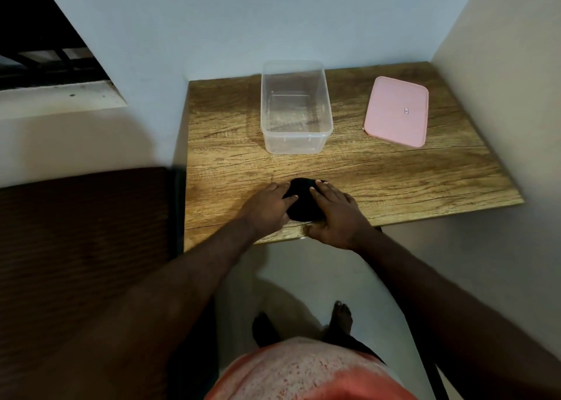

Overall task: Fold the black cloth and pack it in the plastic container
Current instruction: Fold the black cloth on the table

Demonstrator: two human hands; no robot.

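Note:
The black cloth (pixel 303 201) lies as a small folded bundle near the front edge of the wooden table (pixel 394 175). My left hand (pixel 268 207) rests on its left side and my right hand (pixel 335 213) on its right side, both with fingers laid over the cloth, which is partly hidden beneath them. The clear plastic container (pixel 296 108) stands open and empty at the back middle of the table, well beyond the cloth. Its pink lid (pixel 397 111) lies flat to the right of it.
Walls close in the table at the back and on the right. A dark brown surface (pixel 82 232) lies to the left, below table height. My bare feet (pixel 341 314) stand on the pale floor in front of the table.

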